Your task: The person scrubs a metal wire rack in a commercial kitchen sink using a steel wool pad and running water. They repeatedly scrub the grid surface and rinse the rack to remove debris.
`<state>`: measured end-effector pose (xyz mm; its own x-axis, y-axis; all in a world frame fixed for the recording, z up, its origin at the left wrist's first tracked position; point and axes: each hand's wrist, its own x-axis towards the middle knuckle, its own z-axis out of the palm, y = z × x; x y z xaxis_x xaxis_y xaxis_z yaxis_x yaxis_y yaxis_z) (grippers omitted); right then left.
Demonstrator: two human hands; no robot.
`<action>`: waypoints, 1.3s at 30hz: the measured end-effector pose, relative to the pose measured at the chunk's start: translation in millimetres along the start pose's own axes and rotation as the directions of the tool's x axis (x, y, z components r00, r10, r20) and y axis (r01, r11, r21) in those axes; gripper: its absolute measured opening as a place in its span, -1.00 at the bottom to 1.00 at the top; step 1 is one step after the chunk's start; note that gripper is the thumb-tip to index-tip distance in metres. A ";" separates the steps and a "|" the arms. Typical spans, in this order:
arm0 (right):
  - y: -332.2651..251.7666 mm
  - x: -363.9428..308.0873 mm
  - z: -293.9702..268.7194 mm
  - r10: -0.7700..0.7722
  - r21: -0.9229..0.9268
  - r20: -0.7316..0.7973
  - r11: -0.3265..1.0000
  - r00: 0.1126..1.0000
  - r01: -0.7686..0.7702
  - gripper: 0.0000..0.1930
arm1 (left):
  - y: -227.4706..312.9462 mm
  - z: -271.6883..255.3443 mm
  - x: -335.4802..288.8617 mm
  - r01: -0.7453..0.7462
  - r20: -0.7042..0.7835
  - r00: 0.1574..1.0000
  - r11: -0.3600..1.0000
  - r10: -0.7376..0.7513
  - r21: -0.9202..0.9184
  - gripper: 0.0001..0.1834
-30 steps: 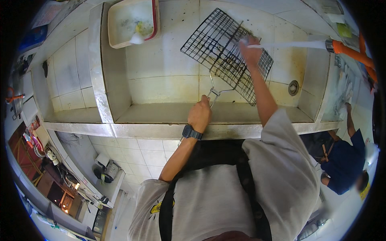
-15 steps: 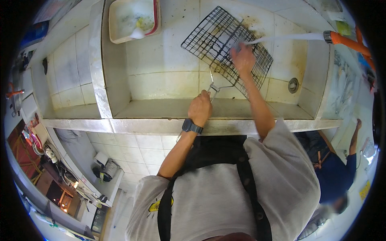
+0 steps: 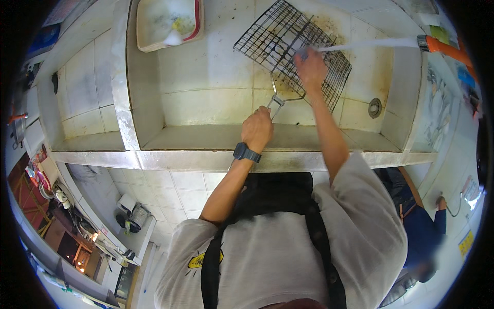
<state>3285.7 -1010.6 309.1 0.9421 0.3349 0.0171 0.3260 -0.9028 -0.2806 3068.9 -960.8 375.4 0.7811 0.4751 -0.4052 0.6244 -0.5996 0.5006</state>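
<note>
A black wire grill basket (image 3: 263,40) lies tilted in the tiled sink (image 3: 206,110). My left hand (image 3: 258,127) is closed round the end of its wire handle (image 3: 278,99), at the sink's front. My right hand (image 3: 313,72) presses a greyish scouring pad (image 3: 302,53), partly hidden by my fingers, against the middle of the mesh. From the right, a water jet (image 3: 365,44) out of an orange hose (image 3: 445,47) with a dark nozzle reaches the basket beside my right hand.
A pale basin (image 3: 146,46) of sudsy water, with something yellow in it, stands at the sink's back left. Brown grime marks the tiles around the basket. A round drain (image 3: 375,108) is at the right. Another person (image 3: 424,232) in dark blue is at the lower right.
The basket has shifted slightly up and right, its handle along with my left hand. My right hand stays on the mesh. The other person's arm has lowered.
</note>
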 end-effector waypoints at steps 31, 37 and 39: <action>10.7 -18.9 -4.6 -0.007 0.033 0.001 0.999 1.000 0.007 -0.62 | 2.2 -9.6 -3.3 0.028 0.157 0.987 1.000 -0.026 -0.009 -0.70; 73.9 95.1 29.4 0.077 -0.203 -0.180 0.973 0.981 -0.114 -0.59 | 4.5 -9.6 0.0 -0.082 0.112 0.990 0.996 0.086 -0.039 -0.72; 51.2 70.7 34.5 0.106 -0.139 -0.046 0.984 0.993 -0.111 -0.58 | 0.0 -7.2 -4.2 -0.055 0.103 0.993 0.998 0.058 -0.032 -0.72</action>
<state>3366.3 -1023.8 262.9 0.9739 0.2246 0.0316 0.2268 -0.9631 -0.1450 3065.7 -958.2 382.7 0.8111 0.3704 -0.4526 0.5805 -0.6038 0.5463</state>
